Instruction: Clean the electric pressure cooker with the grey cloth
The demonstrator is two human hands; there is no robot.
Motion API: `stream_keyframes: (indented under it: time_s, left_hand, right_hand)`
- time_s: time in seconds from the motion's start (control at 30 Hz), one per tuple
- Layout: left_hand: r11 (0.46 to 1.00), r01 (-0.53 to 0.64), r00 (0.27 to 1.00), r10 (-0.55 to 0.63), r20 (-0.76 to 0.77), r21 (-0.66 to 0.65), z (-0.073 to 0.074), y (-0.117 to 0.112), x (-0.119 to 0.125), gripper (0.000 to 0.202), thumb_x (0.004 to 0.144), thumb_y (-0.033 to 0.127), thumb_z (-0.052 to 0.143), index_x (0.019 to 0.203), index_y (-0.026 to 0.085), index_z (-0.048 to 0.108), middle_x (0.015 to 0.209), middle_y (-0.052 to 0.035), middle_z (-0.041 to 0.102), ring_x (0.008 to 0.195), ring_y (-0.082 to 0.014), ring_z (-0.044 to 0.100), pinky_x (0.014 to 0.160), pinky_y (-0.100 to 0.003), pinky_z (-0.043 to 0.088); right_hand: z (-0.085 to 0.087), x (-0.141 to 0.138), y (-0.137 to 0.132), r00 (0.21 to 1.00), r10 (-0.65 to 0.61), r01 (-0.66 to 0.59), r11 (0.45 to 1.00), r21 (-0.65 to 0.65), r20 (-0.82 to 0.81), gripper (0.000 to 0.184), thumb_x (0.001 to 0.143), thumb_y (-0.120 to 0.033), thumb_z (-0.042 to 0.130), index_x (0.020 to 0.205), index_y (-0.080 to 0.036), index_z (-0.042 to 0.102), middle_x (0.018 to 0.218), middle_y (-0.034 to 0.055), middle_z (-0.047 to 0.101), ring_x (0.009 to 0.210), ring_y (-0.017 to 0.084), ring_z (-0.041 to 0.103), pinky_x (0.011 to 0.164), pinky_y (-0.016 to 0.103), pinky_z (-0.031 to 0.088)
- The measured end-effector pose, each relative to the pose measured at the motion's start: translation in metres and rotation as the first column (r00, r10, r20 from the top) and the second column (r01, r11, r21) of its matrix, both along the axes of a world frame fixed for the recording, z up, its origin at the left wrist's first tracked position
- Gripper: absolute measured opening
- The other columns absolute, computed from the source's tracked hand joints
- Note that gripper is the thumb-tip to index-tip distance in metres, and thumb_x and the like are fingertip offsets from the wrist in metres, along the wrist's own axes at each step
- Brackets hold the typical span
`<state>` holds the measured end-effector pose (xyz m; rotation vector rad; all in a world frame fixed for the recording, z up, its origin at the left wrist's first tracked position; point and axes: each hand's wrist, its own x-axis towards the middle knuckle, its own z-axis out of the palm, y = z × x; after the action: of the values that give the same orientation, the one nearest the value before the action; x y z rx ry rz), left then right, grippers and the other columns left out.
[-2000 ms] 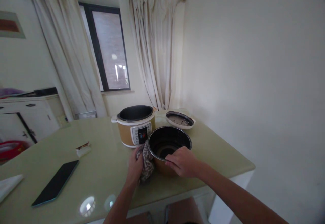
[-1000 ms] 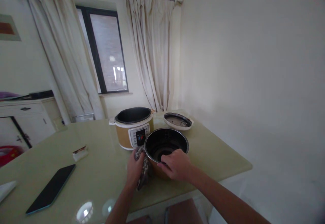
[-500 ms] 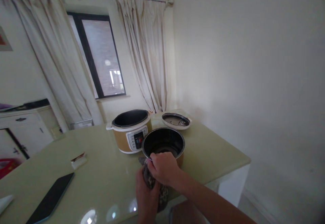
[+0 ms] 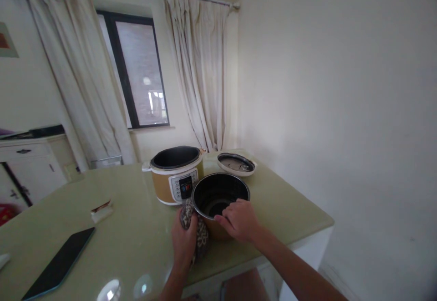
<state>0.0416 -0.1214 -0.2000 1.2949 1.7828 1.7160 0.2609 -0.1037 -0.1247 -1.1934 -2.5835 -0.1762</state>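
A dark inner pot (image 4: 221, 183) with a brownish outside stands on the table near its front edge. My right hand (image 4: 241, 221) grips the pot's near rim, fingers curled over into it. Bunched in my left hand (image 4: 184, 239) is a patterned grey-brown cloth (image 4: 202, 237), which lies against the pot's left outer side. Behind and to the left sits the electric pressure cooker (image 4: 177, 178), gold and white with a control panel, its top uncovered. The cooker's lid (image 4: 236, 163) rests upside down behind the pot.
A dark tablet or phone (image 4: 59, 262) lies on the glossy greenish table (image 4: 136, 228) at left, with a small white packet (image 4: 101, 211) beyond it. The white wall (image 4: 324, 109) rises along the right. A chair (image 4: 244, 287) stands at the front edge.
My right hand has slid right along the pot's rim, apart from the left. My left hand has moved left and up with the cloth to the pot's outer side. The view shifted slightly.
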Motion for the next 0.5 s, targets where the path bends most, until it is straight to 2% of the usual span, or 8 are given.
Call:
stream_keyframes:
  time_s: [0.13, 0.3, 0.4, 0.5]
  left_hand:
    - [1.0, -0.014, 0.995, 0.017, -0.102, 0.028, -0.012, -0.022, 0.016, 0.046, 0.084, 0.049, 0.065, 0.12, 0.021, 0.065, 0.118, -0.0136, 0.074, 0.111, -0.0345, 0.07, 0.1, -0.05, 0.054]
    - [0.989, 0.101, 0.975, -0.077, -0.207, 0.11, -0.024, -0.046, 0.038, 0.046, 0.078, 0.043, 0.074, 0.119, 0.023, 0.068, 0.123, -0.0138, 0.072, 0.118, -0.035, 0.068, 0.101, -0.049, 0.055]
    - [0.987, 0.109, 0.986, -0.092, -0.138, 0.121, -0.02, -0.046, 0.037, 0.045, 0.083, 0.045, 0.071, 0.12, 0.02, 0.067, 0.115, -0.0121, 0.074, 0.108, -0.0316, 0.071, 0.094, -0.046, 0.058]
    - [0.993, 0.066, 0.998, -0.063, -0.03, 0.095, -0.012, -0.034, 0.022, 0.045, 0.085, 0.047, 0.068, 0.12, 0.019, 0.067, 0.11, -0.0104, 0.077, 0.101, -0.0291, 0.073, 0.089, -0.042, 0.059]
  right_hand:
    - [0.003, -0.028, -0.015, 0.994, -0.082, 0.082, 0.997, -0.009, -0.069, 0.063, 0.113, -0.05, 0.034, 0.086, -0.017, 0.08, 0.087, 0.0118, 0.081, 0.084, 0.022, 0.075, 0.079, 0.035, 0.04]
    - [0.009, -0.051, -0.019, 0.989, -0.136, 0.135, 0.991, -0.02, -0.061, 0.065, 0.11, -0.059, 0.036, 0.088, -0.016, 0.078, 0.089, 0.0148, 0.081, 0.085, 0.026, 0.076, 0.076, 0.035, 0.043]
    - [0.008, -0.053, -0.018, 0.991, -0.127, 0.127, 0.992, 0.006, -0.048, 0.061, 0.11, -0.057, 0.036, 0.09, -0.017, 0.078, 0.09, 0.0134, 0.081, 0.085, 0.026, 0.076, 0.074, 0.034, 0.042]
    - [0.007, -0.047, -0.016, 0.993, -0.105, 0.107, 0.994, 0.025, -0.046, 0.059, 0.11, -0.055, 0.038, 0.087, -0.018, 0.078, 0.087, 0.0116, 0.081, 0.082, 0.024, 0.075, 0.071, 0.033, 0.04]
